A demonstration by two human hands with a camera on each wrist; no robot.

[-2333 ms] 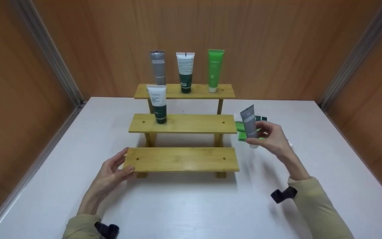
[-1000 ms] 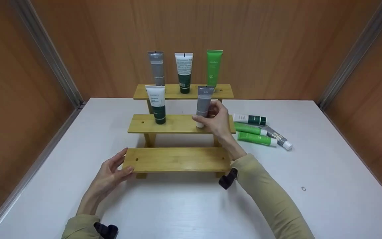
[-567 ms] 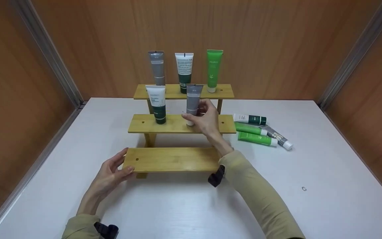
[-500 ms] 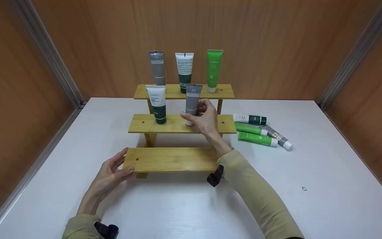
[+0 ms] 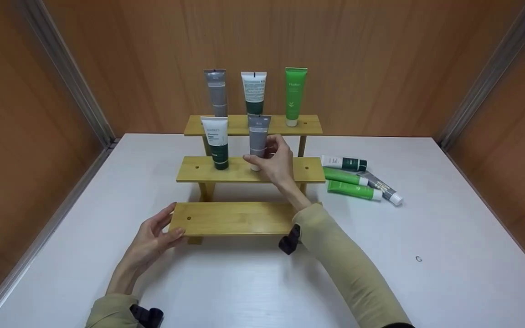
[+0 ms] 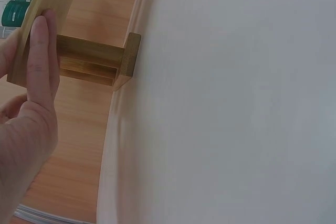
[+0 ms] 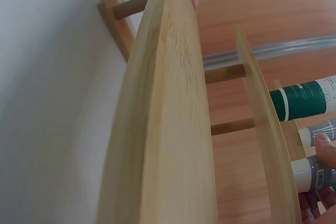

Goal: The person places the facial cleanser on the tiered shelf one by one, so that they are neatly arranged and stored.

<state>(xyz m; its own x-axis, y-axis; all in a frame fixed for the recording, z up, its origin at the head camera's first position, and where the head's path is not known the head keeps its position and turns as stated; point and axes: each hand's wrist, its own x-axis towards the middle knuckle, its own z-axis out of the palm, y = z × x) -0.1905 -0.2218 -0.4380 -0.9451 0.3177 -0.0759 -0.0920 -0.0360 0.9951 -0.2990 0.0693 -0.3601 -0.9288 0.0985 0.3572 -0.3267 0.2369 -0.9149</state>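
Observation:
A three-tier wooden display stand [image 5: 239,218] sits on the white table. My left hand [image 5: 151,239] grips the left end of its lowest board, thumb at the front corner; the left wrist view shows the fingers [image 6: 39,61] lying straight along the wood. My right hand [image 5: 277,161] pinches a grey squeeze tube [image 5: 258,136] upright, cap down, at the middle of the second board. In the right wrist view its white cap [image 7: 301,175] meets or nearly meets that board. Left of it stands a white-and-green tube [image 5: 217,141].
On the top board stand a grey tube [image 5: 217,93], a white-and-dark-green tube [image 5: 254,91] and a green tube [image 5: 295,95]. Several tubes lie right of the stand, among them a green one [image 5: 353,190]. A small ring [image 5: 418,258] lies at the right. Wooden panels surround the table.
My right hand has carried the grey tube from above the lying tubes leftward to the second board, then slid further left towards the white-and-green tube. My left hand has stayed put.

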